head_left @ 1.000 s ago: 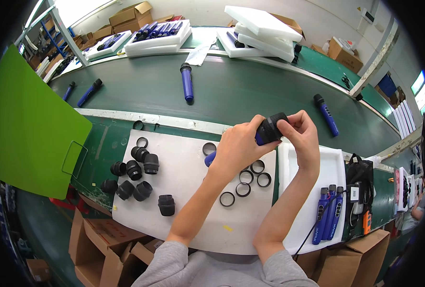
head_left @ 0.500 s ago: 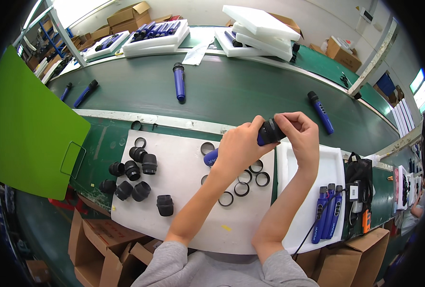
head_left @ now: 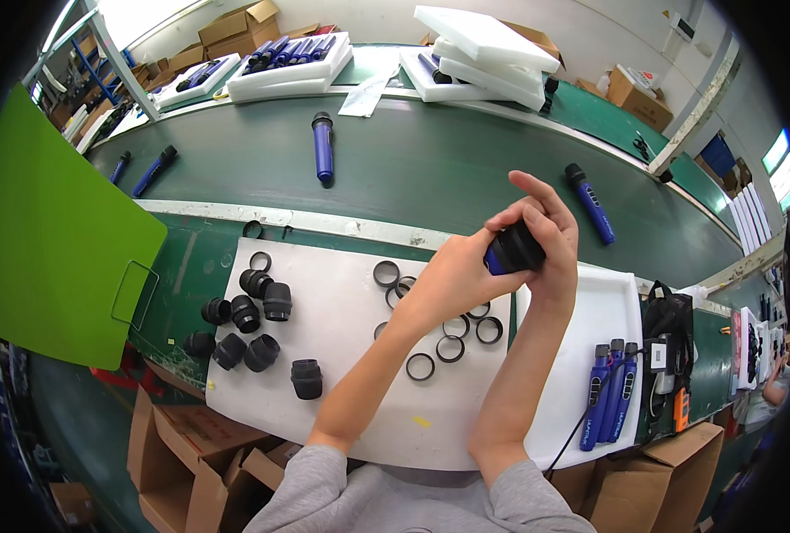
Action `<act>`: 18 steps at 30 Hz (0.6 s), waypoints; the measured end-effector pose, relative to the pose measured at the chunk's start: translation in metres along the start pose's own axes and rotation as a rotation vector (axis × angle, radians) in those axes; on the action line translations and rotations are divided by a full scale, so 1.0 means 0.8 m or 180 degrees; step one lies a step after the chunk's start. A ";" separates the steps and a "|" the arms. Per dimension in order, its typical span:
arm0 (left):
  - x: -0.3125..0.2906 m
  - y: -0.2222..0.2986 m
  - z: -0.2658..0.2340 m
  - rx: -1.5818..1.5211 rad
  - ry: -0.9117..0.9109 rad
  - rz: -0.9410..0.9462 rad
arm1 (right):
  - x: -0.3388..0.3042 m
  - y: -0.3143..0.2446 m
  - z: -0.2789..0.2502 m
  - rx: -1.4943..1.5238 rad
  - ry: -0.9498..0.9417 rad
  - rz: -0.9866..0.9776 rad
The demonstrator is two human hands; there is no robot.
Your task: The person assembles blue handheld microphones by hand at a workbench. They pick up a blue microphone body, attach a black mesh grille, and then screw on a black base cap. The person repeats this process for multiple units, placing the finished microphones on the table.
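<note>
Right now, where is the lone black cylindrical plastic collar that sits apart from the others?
In the head view, the lone black cylindrical plastic collar stands on the white foam mat, lower left, just right of the cluster of black collars and left of the left forearm.

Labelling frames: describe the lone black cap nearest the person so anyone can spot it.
On the white mat, left of the left forearm, black caps cluster near the left edge. The lone black cap stands below them, apart, closest to the mat's front edge.

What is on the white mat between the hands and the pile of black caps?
In the head view, two black rings lie on the white mat between the hands and the black caps.
</note>
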State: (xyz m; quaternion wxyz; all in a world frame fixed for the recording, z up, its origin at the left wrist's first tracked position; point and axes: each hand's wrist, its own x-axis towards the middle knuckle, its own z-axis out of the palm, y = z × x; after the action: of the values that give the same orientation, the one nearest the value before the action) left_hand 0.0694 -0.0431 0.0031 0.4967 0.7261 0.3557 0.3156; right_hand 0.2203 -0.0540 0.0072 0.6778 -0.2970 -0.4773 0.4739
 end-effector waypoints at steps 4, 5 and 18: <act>-0.001 0.001 -0.001 -0.0032 -0.0142 0.0026 | 0.001 0.002 0.002 0.0379 0.0006 -0.0161; -0.002 0.003 -0.003 -0.0095 -0.0176 0.0016 | 0.000 0.001 0.005 0.0371 -0.0023 -0.0218; -0.008 0.008 -0.009 -0.0057 -0.0115 0.0050 | 0.003 0.002 0.019 0.0424 0.0180 -0.0183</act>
State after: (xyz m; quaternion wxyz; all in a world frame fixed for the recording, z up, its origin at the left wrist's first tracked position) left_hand 0.0614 -0.0465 0.0110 0.5070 0.7300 0.3381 0.3095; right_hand 0.2061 -0.0522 0.0119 0.7226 -0.2506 -0.4336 0.4764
